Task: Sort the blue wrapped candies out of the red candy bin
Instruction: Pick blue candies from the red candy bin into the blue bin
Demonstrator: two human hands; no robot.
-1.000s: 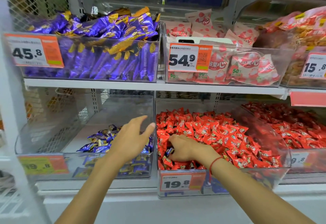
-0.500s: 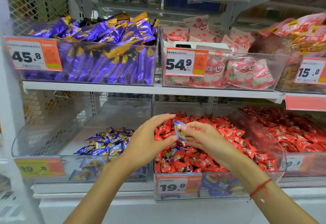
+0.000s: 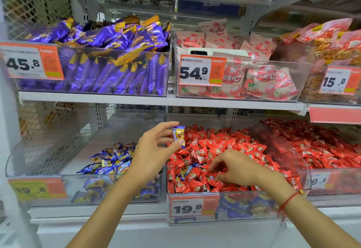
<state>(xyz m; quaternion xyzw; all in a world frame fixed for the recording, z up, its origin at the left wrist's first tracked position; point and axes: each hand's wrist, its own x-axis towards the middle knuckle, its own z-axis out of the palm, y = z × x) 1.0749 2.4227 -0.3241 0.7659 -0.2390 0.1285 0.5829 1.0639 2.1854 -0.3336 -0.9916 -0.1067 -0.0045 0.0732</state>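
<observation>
My left hand pinches one blue wrapped candy between thumb and fingertips, held above the wall between two clear bins. On the right, the red candy bin is heaped with red wrapped candies. My right hand reaches down into its front part, fingers curled among the red wrappers; what they hold is hidden. Another blue candy shows among the red ones just left of that hand. The left bin holds a small pile of blue candies.
On the upper shelf stand bins of purple packs, pink packs and orange snack bags. A second bin of red candies lies at the right. Price tags hang on the bin fronts. A wire mesh panel closes the left side.
The blue candy has passed from my right hand to my left hand. My right hand has gone back down into the red candies, and my left hand now holds the candy alone.
</observation>
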